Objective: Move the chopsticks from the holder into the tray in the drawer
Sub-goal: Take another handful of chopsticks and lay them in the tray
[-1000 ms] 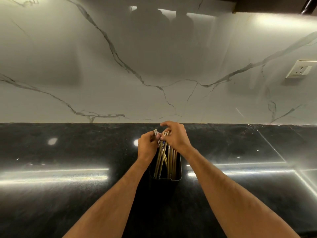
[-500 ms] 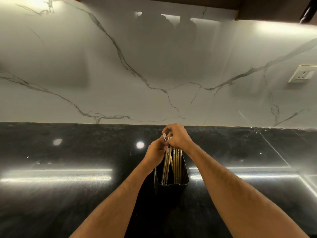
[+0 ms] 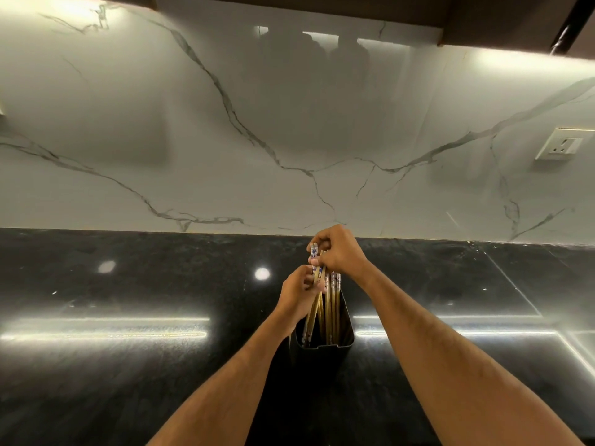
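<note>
A black rectangular holder [image 3: 322,352] stands on the dark countertop, with several wooden chopsticks [image 3: 328,313] upright in it; their top ends are white with blue patterns. My right hand [image 3: 341,252] grips the tops of a few chopsticks and has them raised a little above the others. My left hand [image 3: 299,294] sits just below it and pinches the same chopsticks lower on their shafts. The drawer and its tray are out of view.
The glossy black countertop [image 3: 128,317] runs left and right and mirrors bright light strips. A white marble backsplash [image 3: 225,140] rises behind it, with a wall socket [image 3: 561,144] at the right. Dark cabinets hang overhead.
The camera has tilted and the holder sits lower right in view. My right hand has lifted a few chopsticks slightly higher; my left hand has slid below it along the shafts.
</note>
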`<state>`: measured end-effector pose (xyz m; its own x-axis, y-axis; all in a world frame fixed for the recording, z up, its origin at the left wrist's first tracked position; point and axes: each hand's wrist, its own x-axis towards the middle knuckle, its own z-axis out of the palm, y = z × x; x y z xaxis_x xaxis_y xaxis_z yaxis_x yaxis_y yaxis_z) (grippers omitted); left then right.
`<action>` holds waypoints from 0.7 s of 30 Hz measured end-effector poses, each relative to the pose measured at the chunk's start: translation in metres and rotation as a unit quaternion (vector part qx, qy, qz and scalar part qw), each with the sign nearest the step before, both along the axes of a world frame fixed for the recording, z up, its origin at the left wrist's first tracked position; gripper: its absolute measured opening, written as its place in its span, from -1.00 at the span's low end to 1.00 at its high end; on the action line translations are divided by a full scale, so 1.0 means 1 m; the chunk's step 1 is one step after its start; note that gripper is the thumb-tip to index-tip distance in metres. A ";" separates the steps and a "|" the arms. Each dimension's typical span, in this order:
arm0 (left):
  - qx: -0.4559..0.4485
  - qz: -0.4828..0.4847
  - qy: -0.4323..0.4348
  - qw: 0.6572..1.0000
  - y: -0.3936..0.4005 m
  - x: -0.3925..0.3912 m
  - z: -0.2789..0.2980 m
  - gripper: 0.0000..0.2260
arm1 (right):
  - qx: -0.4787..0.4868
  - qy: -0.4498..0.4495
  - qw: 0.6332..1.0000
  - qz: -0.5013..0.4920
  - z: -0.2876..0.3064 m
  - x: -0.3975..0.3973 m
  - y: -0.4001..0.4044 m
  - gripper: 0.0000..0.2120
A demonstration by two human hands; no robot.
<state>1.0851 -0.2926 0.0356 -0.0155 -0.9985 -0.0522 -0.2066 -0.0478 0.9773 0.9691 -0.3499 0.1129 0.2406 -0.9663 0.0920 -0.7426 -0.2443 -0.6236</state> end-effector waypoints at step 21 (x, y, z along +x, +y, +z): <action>-0.088 -0.026 0.152 0.984 0.018 -0.013 0.088 -0.83 | -0.057 -0.258 0.964 -0.036 0.102 -0.024 0.041 -0.57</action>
